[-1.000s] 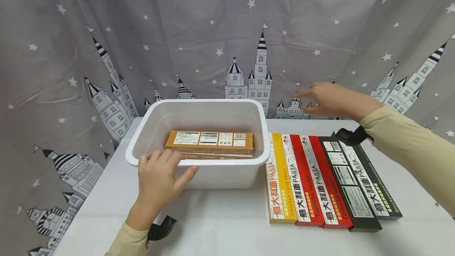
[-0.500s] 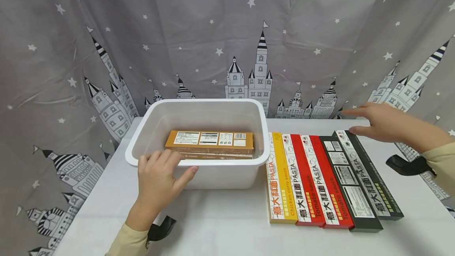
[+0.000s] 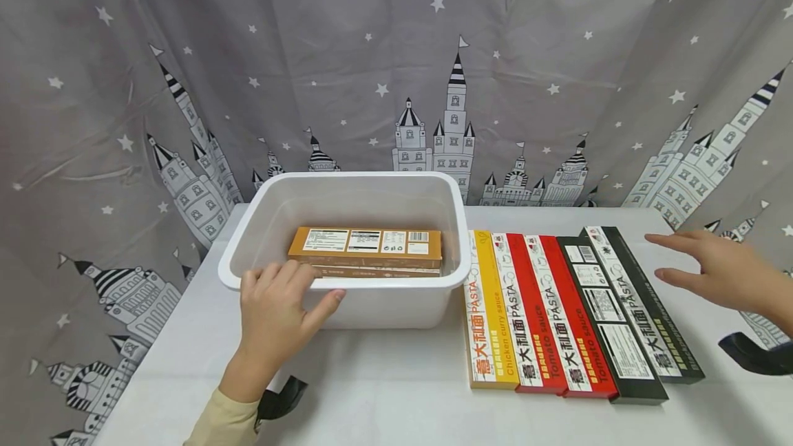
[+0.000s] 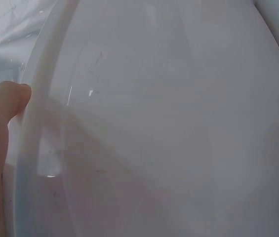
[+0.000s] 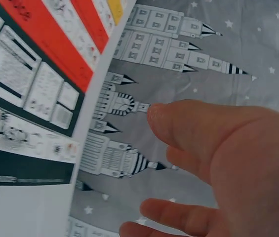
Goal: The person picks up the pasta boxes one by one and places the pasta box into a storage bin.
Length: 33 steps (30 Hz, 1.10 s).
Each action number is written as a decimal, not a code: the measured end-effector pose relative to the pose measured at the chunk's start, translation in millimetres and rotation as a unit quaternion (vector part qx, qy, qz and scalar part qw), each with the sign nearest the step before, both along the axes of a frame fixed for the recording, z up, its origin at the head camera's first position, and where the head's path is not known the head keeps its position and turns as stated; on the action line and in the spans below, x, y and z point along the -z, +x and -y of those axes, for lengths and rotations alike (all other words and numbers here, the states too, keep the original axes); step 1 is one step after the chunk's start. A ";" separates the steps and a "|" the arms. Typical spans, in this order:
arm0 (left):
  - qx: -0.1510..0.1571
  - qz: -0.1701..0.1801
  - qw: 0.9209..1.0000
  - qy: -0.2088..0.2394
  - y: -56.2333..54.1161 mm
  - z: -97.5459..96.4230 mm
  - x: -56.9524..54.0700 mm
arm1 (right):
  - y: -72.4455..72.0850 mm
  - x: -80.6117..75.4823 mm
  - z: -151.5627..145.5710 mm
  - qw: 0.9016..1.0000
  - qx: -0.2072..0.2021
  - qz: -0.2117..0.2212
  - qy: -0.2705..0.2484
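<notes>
My left hand [image 3: 277, 319] grips the front rim of a white plastic bin [image 3: 384, 307], fingers bent over the edge, thumb along the outside. In the left wrist view the thumb [image 4: 12, 98] lies at the rim beside the bin's pale wall. Inside the bin lie brown pasta boxes [image 3: 364, 242]. Right of the bin, a row of pasta boxes lies flat: a yellow one [image 3: 492, 315], two red ones, and black ones [image 3: 644, 308] at the right end. My right hand [image 3: 731, 274], holding nothing, hovers right of the black boxes with fingers extended and apart.
A white table [image 3: 384, 398] bears everything. Behind it hangs a grey curtain [image 3: 359, 54] printed with castles and stars. The bin's right side stands close to the yellow box. A black strap [image 3: 752, 355] hangs at the right wrist, another [image 3: 281, 398] at the left.
My right hand has moved right and down, from above the back of the boxes to beside their right end. The left hand, bin and boxes stay in place.
</notes>
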<state>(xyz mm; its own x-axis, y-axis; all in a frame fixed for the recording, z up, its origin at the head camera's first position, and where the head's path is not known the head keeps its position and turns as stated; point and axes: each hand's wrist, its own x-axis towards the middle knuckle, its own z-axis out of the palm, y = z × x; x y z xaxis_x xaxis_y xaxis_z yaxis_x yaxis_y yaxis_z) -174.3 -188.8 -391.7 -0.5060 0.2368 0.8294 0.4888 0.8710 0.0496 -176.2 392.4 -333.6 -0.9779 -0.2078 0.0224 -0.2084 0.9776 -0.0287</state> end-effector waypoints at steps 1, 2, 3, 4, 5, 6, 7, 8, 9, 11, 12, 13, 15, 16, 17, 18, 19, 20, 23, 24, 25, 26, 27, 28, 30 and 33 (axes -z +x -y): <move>-0.001 -0.001 1.000 0.000 0.0 0.0 0.0 | 3.4 5.3 -1.4 1.000 0.004 -0.002 -0.004; -0.001 -0.001 1.000 0.000 0.1 0.0 -0.1 | 7.0 10.7 -2.6 1.000 0.007 -0.004 -0.010; -0.001 -0.001 1.000 0.001 0.1 0.1 -0.2 | 10.6 16.0 -3.5 1.000 0.013 -0.002 -0.016; -0.001 -0.001 1.000 0.001 0.2 0.3 -0.4 | 13.9 21.6 -3.8 1.000 0.020 0.002 -0.024; -0.001 0.000 1.000 0.001 0.3 0.4 -0.6 | 16.9 27.2 -4.2 0.999 0.026 0.003 -0.031; -0.002 0.001 1.000 0.001 0.3 0.4 -0.9 | 19.7 32.9 -4.8 0.999 0.028 0.003 -0.039; -0.002 0.003 1.000 0.001 0.4 0.5 -1.1 | 22.5 38.6 -4.9 0.998 0.032 0.004 -0.046; -0.001 0.004 1.000 0.001 0.5 0.6 -1.4 | 25.0 43.8 -5.3 0.998 0.036 0.005 -0.053; -0.002 0.004 1.000 0.001 0.6 0.7 -1.5 | 27.2 49.1 -5.3 0.997 0.041 0.005 -0.058; -0.002 0.005 1.000 0.000 0.7 0.7 -1.7 | 30.4 58.9 -5.4 0.997 0.049 0.007 -0.067; -0.001 0.005 1.000 0.000 0.7 0.7 -1.7 | 31.7 63.5 -5.4 0.996 0.054 0.010 -0.071; -0.001 0.005 1.000 0.000 0.7 0.7 -1.8 | 33.0 68.1 -5.1 0.995 0.061 0.015 -0.078; -0.001 0.003 1.000 0.000 0.7 0.8 -1.7 | 34.9 76.4 -4.9 0.993 0.070 0.024 -0.092; -0.001 0.003 1.000 0.001 0.6 0.9 -1.6 | 36.2 80.5 -4.9 0.992 0.075 0.031 -0.097; -0.001 0.002 1.000 0.001 0.5 0.9 -1.5 | 37.5 84.6 -4.0 0.991 0.081 0.035 -0.102; -0.001 0.001 1.000 0.000 0.3 0.9 -1.5 | 38.8 88.8 -3.3 0.990 0.083 0.036 -0.111; -0.002 0.002 1.000 -0.001 0.3 0.9 -1.4 | 40.1 92.6 -2.3 0.989 0.084 0.037 -0.120; -0.001 0.002 1.000 -0.001 0.2 0.9 -1.2 | 41.3 96.2 -2.1 0.988 0.084 0.037 -0.125; -0.001 0.001 1.000 0.000 0.1 0.6 -0.8 | 44.6 105.9 1.1 0.986 0.087 0.033 -0.139; -0.001 0.001 1.000 0.000 0.2 0.5 -0.7 | 45.2 108.5 1.6 0.985 0.087 0.032 -0.145; -0.001 0.001 1.000 0.000 0.2 0.4 -0.7 | 45.9 110.7 2.5 0.984 0.090 0.030 -0.147; -0.001 0.002 1.000 0.000 0.2 0.3 -0.6 | 46.5 113.1 3.2 0.984 0.093 0.030 -0.149; -0.002 0.003 1.000 -0.001 0.3 0.3 -0.6 | 47.1 115.2 4.6 0.984 0.097 0.029 -0.150; -0.001 0.003 1.000 -0.001 0.3 0.2 -0.7 | 48.0 117.6 5.1 0.983 0.099 0.029 -0.151; -0.001 0.002 1.000 -0.001 0.3 0.0 -0.7 | 49.8 122.0 7.0 0.982 0.103 0.028 -0.153; -0.002 0.003 1.000 -0.003 0.2 -0.2 -0.7 | 52.2 127.9 9.8 0.981 0.111 0.035 -0.155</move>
<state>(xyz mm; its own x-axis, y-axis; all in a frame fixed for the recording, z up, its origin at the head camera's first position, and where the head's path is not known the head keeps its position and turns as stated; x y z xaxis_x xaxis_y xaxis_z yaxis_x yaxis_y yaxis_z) -174.1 -188.6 -391.0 -0.5123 0.2404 0.8245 0.4849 0.8733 0.0466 -124.1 382.5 -461.5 -0.9997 0.0164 -0.0174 0.0213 0.9408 -0.3382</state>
